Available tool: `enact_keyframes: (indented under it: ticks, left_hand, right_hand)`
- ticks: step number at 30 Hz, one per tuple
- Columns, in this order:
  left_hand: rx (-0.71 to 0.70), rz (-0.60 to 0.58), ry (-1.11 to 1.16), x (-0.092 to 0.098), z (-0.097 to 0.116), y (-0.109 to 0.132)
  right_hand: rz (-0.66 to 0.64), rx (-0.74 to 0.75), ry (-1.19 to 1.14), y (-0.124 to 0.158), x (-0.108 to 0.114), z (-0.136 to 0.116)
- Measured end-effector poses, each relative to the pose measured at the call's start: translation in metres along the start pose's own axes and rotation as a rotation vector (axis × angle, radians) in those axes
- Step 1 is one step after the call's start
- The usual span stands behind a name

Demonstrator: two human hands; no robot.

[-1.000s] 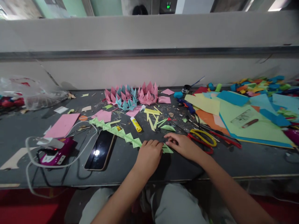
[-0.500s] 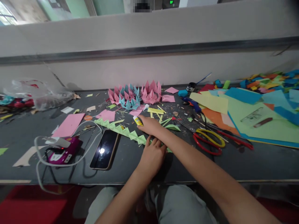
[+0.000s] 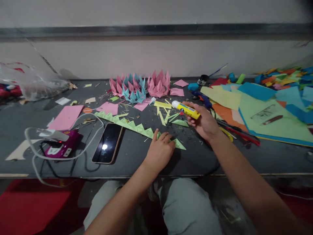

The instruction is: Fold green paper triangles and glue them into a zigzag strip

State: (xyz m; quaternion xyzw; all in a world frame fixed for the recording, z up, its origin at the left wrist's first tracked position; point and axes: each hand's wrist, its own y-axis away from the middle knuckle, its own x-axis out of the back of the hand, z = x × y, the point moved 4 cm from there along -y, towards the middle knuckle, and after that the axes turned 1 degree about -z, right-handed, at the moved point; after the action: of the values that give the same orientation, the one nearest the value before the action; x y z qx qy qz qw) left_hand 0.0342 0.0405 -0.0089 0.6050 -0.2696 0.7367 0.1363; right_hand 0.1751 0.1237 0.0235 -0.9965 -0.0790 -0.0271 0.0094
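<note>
My right hand (image 3: 204, 122) is closed round a yellow glue stick (image 3: 189, 110), raised above the table with its white end pointing left. Under my left hand (image 3: 161, 148) lies a long green strip of folded paper triangles (image 3: 130, 125). The fingers of that hand are spread over the strip's right part and press on it; its pointed right end sticks out past them. Just behind the strip are yellow paper strips (image 3: 163, 104), a green paper piece (image 3: 180, 122) and a small white piece (image 3: 153, 100) that looks like a cap.
Pink paper crowns (image 3: 158, 85) and a blue one (image 3: 134, 94) stand near the wall. A phone (image 3: 108, 143) and a purple power adapter (image 3: 62, 143) with cables are left. Coloured sheets (image 3: 281, 120), red-handled pliers (image 3: 244, 137) and a glue gun (image 3: 204, 99) lie right.
My right hand has swung right, away from my left hand, carrying the glue stick. The strip's right end now shows. My view has tilted down slightly.
</note>
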Motion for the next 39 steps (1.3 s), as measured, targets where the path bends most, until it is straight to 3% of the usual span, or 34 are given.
enact_keyframes:
  ticks: [7,13,18,24,27,30,33,36,39]
  left_hand:
    - [-0.042,-0.008,-0.045,-0.006,0.007,-0.003]
    - [-0.041,-0.057,-0.05,-0.007,0.01,-0.003]
    - [-0.032,-0.064,-0.046,-0.005,0.011,-0.004]
    - [-0.031,-0.065,-0.033,-0.007,0.012,-0.002]
    - [-0.029,-0.064,-0.023,-0.005,0.012,-0.003]
    - [-0.022,-0.064,-0.03,-0.004,0.013,-0.003]
    - [-0.021,-0.067,-0.041,-0.004,0.013,-0.002]
    - [-0.025,-0.067,-0.045,-0.004,0.013,-0.002]
    - [-0.016,-0.061,-0.045,-0.005,0.012,-0.003]
  right_hand:
    - [-0.046,-0.232,-0.157,0.035,0.021,0.035]
    - [-0.121,-0.218,-0.104,0.043,0.014,0.048]
    - [-0.204,-0.205,0.154,0.042,0.0,0.048]
    - [-0.253,-0.033,0.595,0.05,-0.005,0.043]
    - [-0.309,-0.004,0.703,0.057,-0.004,0.041]
    - [-0.344,-0.002,0.587,0.062,0.0,0.044]
    - [-0.22,-0.002,0.341,0.063,0.012,0.051]
    - [-0.131,-0.106,0.099,0.066,0.022,0.059]
    - [-0.157,-0.176,-0.067,0.068,0.024,0.059]
